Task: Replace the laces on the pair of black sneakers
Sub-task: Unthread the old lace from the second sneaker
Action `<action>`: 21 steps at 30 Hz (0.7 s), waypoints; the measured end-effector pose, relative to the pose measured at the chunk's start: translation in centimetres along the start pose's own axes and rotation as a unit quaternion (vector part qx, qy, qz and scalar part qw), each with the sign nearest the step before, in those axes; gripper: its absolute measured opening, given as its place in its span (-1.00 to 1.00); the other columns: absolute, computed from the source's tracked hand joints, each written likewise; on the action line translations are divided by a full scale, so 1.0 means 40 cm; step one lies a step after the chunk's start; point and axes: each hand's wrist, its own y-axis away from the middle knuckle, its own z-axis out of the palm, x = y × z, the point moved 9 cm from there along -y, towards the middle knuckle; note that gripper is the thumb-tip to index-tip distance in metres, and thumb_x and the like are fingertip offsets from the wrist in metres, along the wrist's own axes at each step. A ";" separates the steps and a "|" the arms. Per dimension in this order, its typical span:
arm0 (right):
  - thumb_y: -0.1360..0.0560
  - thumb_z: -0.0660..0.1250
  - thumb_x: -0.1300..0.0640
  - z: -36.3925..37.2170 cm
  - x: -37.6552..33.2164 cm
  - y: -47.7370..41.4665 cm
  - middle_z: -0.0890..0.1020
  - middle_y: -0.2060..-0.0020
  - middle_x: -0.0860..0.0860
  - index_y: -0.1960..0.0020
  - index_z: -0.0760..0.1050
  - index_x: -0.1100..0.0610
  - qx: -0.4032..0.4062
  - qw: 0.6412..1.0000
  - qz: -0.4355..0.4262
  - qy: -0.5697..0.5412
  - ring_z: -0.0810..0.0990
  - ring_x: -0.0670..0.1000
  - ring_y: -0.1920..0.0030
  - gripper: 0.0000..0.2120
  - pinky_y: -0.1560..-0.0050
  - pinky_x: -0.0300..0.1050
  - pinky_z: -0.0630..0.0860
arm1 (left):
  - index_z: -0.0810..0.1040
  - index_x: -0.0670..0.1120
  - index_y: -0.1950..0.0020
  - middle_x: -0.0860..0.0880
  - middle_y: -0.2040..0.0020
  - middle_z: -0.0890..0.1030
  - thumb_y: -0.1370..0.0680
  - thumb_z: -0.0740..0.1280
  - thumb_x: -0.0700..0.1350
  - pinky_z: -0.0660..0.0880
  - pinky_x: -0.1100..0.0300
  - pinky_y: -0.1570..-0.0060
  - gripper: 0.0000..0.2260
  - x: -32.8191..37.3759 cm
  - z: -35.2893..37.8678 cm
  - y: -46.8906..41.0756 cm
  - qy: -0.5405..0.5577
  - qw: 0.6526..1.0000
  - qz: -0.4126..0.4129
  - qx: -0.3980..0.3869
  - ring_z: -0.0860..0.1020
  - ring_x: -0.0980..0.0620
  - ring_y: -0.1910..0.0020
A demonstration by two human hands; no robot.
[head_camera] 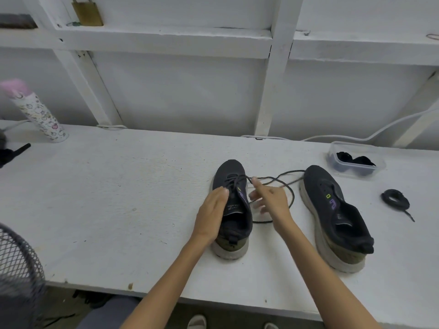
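Two black sneakers with pale soles stand on the white table (pixel 118 198), toes pointing away. My left hand (pixel 211 214) grips the side of the left sneaker (pixel 231 176), which has a lace through its front eyelets. My right hand (pixel 270 198) is just right of that sneaker, fingers pinching the loose black lace (pixel 288 193) that loops across the table between the shoes. The right sneaker (pixel 332 214) has no lace in its eyelets. A coiled black lace (pixel 395 198) lies to its right.
A clear plastic tub (pixel 356 160) holding dark items sits at the back right. A patterned cylinder with a pink cap (pixel 38 115) leans at the back left. A mesh fan guard (pixel 16 269) is at the near left. White cables run along the wall.
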 end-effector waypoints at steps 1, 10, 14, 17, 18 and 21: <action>-0.52 0.36 -0.16 0.017 0.006 0.010 0.70 0.17 -0.02 0.09 0.67 0.14 -0.006 1.000 -0.019 -0.012 0.61 -0.04 0.28 -0.65 0.28 -0.18 0.51 | 0.53 0.06 -0.30 0.12 -0.27 0.54 -0.63 0.12 0.20 0.36 0.10 -0.36 -0.62 0.004 -0.011 -0.012 -0.017 1.000 0.000 0.008 0.47 0.15 -0.27; -0.45 0.27 -0.32 0.146 0.047 0.044 0.45 -0.42 0.01 -0.47 0.36 0.02 -0.060 0.994 -0.079 -0.050 0.37 -0.01 -0.45 -0.31 -0.47 0.11 0.30 | 0.63 0.02 0.05 0.14 0.07 0.64 -0.55 0.36 -0.01 0.54 0.09 -0.01 -0.92 0.076 -0.046 -0.092 -0.254 0.962 0.101 0.019 0.59 0.11 0.04; -0.46 0.26 -0.25 0.148 0.045 0.048 0.43 -0.44 -0.06 -0.49 0.34 -0.01 -0.072 0.993 -0.075 -0.057 0.36 -0.06 -0.45 -0.34 -0.49 0.06 0.28 | 0.49 -0.05 -0.01 0.03 0.09 0.61 -0.64 0.19 -0.01 0.47 0.09 0.15 -0.84 0.124 -0.029 -0.104 -0.361 0.918 0.162 0.041 0.57 -0.04 0.15; -0.43 0.28 -0.31 0.152 0.055 0.044 0.40 -0.46 0.02 -0.48 0.34 0.02 -0.068 0.994 -0.072 -0.050 0.32 0.01 -0.48 -0.28 -0.49 0.14 0.25 | 0.47 -0.09 -0.07 -0.03 0.10 0.64 -0.67 0.14 0.00 0.48 0.05 0.16 -0.80 0.128 -0.033 -0.116 -0.359 0.918 0.152 0.069 0.58 -0.08 0.18; -0.43 0.28 -0.31 0.152 0.056 0.044 0.40 -0.45 0.04 -0.47 0.34 0.02 -0.065 0.994 -0.072 -0.050 0.32 0.03 -0.48 -0.29 -0.49 0.16 0.26 | 0.49 -0.08 -0.08 -0.02 0.09 0.64 -0.66 0.15 0.00 0.49 0.06 0.15 -0.80 0.123 -0.035 -0.118 -0.348 0.923 0.147 0.071 0.59 -0.06 0.16; -0.44 0.28 -0.30 0.152 0.059 0.043 0.42 -0.44 0.03 -0.47 0.34 0.00 -0.062 0.995 -0.072 -0.039 0.34 0.03 -0.47 -0.31 -0.48 0.15 0.28 | 0.54 -0.03 -0.04 0.05 0.09 0.64 -0.63 0.22 0.05 0.53 0.11 0.10 -0.81 0.085 -0.053 -0.120 -0.265 0.956 0.105 0.062 0.60 0.02 0.11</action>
